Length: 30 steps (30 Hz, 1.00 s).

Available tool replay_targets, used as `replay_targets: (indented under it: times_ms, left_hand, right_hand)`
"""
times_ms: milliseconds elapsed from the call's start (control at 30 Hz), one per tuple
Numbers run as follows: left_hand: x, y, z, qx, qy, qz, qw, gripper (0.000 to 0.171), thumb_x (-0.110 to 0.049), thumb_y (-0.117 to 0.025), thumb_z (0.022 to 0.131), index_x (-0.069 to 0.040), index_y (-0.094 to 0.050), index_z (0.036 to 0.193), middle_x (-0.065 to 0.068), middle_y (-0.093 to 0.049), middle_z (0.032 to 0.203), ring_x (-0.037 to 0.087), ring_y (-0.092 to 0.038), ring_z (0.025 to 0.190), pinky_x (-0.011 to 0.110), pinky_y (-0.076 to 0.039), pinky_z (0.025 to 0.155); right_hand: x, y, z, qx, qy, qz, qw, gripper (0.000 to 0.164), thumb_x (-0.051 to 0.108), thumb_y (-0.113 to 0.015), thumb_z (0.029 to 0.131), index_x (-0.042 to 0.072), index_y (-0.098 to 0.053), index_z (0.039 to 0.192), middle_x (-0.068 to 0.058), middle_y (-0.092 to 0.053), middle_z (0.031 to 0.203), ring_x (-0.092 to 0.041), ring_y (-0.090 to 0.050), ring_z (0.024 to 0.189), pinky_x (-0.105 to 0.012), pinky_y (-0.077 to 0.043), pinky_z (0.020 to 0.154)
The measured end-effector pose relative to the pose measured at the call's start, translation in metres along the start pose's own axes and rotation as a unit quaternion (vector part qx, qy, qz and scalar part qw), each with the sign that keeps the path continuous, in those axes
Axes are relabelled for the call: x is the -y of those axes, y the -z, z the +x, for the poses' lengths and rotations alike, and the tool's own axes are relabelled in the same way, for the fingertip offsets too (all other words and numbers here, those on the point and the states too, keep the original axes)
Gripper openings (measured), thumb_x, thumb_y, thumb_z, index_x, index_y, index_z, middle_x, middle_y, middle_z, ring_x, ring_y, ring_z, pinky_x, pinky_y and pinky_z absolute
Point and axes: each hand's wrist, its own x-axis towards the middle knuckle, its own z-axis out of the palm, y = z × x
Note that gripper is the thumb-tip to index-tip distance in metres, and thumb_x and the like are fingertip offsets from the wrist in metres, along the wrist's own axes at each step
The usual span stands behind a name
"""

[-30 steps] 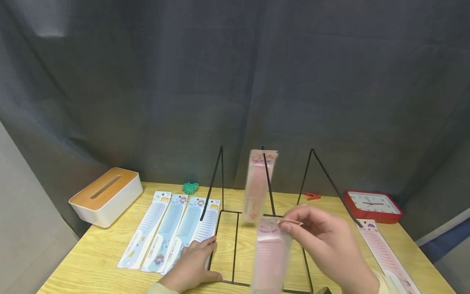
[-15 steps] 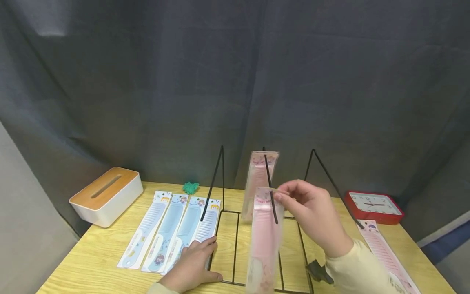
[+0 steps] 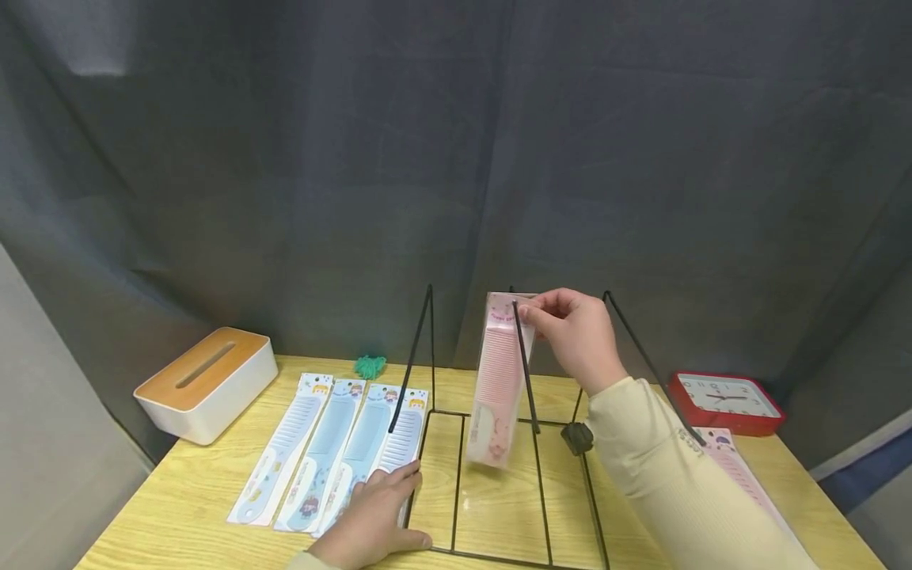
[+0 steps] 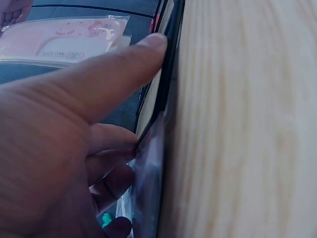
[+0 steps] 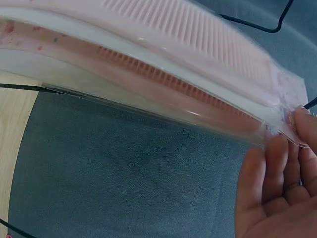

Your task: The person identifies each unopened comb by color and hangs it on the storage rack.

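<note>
My right hand [image 3: 580, 336] pinches the top corner of a packaged pink comb [image 3: 496, 388], which hangs on the middle arm [image 3: 528, 372] of a black wire rack. Another pink comb package [image 5: 143, 74] hangs close behind it, as the right wrist view shows; from the head it is mostly hidden. My left hand [image 3: 374, 514] rests on the left side of the rack's base, the thumb [image 4: 119, 69] laid along the wire. Its fingers touch the nearest of several packaged blue combs [image 3: 324, 459] lying left of the rack.
A white tissue box [image 3: 228, 400] with a wooden lid stands at the left. Green string [image 3: 370, 366] lies behind the blue combs. At the right are a red clock [image 3: 727, 402] and a packaged pink comb [image 3: 734, 467], partly covered by my sleeve. A black clip [image 3: 577, 437] sits at the rack's right side.
My right hand has carried the packaged pink comb up onto the middle arm and back along it, up to the package hanging there. The left hand has stayed in place.
</note>
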Motion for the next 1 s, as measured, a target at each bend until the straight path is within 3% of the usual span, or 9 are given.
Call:
replay_targets:
  times_ms: [267, 433, 600, 733, 867, 1000]
  left_hand:
    - [-0.001, 0.001, -0.002, 0.003, 0.003, 0.001, 1.0000, 0.092, -0.058, -0.080, 0.075, -0.002, -0.053, 0.143, 0.006, -0.039, 0.159, 0.026, -0.046, 0.120, 0.057, -0.038, 0.094]
    - [0.000, 0.001, -0.002, 0.006, 0.006, 0.000, 1.0000, 0.092, -0.059, -0.080, 0.075, -0.003, -0.053, 0.143, 0.005, -0.039, 0.159, 0.025, -0.046, 0.120, 0.054, -0.039, 0.092]
    - [0.000, 0.003, -0.004, 0.011, 0.009, -0.001, 0.9999, 0.093, -0.060, -0.079, 0.075, -0.004, -0.052, 0.144, 0.005, -0.038, 0.159, 0.023, -0.046, 0.117, 0.050, -0.039, 0.089]
    - [-0.001, 0.004, -0.007, 0.007, 0.009, -0.006, 0.9999, 0.093, -0.059, -0.079, 0.075, -0.003, -0.052, 0.144, 0.005, -0.038, 0.159, 0.023, -0.046, 0.116, 0.050, -0.039, 0.089]
    - [-0.001, 0.003, -0.008, 0.006, 0.008, -0.004, 0.9999, 0.094, -0.061, -0.079, 0.075, -0.004, -0.052, 0.145, 0.004, -0.038, 0.159, 0.024, -0.046, 0.117, 0.055, -0.039, 0.092]
    - [0.001, 0.006, -0.009, 0.001, 0.006, 0.003, 1.0000, 0.094, -0.060, -0.079, 0.075, -0.004, -0.052, 0.144, 0.006, -0.039, 0.159, 0.028, -0.046, 0.122, 0.065, -0.037, 0.097]
  right_hand:
    - [-0.008, 0.003, -0.002, -0.035, 0.004, -0.024, 0.999, 0.035, 0.044, -0.078, 0.087, 0.010, -0.070, 0.089, -0.003, -0.068, 0.084, -0.018, -0.055, 0.078, -0.031, -0.045, 0.066]
    - [-0.034, 0.016, -0.016, -0.026, 0.022, -0.065, 0.997, 0.040, 0.054, -0.072, 0.088, 0.014, -0.070, 0.089, -0.002, -0.068, 0.085, -0.021, -0.052, 0.071, -0.033, -0.042, 0.062]
    - [-0.088, 0.038, -0.034, 0.017, -0.011, -0.105, 0.994, 0.046, 0.059, -0.065, 0.092, 0.012, -0.068, 0.096, -0.005, -0.066, 0.092, -0.021, -0.052, 0.075, -0.034, -0.042, 0.064]
    - [-0.140, 0.065, -0.046, 0.017, -0.035, -0.146, 0.988, 0.044, 0.055, -0.064, 0.093, 0.012, -0.071, 0.099, -0.007, -0.071, 0.097, -0.022, -0.059, 0.086, -0.034, -0.044, 0.068]
    - [-0.186, 0.101, -0.058, 0.039, -0.049, -0.192, 0.979, 0.048, 0.053, -0.064, 0.095, 0.007, -0.071, 0.106, -0.016, -0.072, 0.106, -0.037, -0.064, 0.100, -0.046, -0.050, 0.075]
    - [-0.232, 0.134, -0.063, 0.045, -0.082, -0.237, 0.967, 0.055, 0.050, -0.063, 0.097, -0.002, -0.068, 0.115, -0.027, -0.070, 0.111, -0.046, -0.064, 0.100, -0.054, -0.050, 0.075]
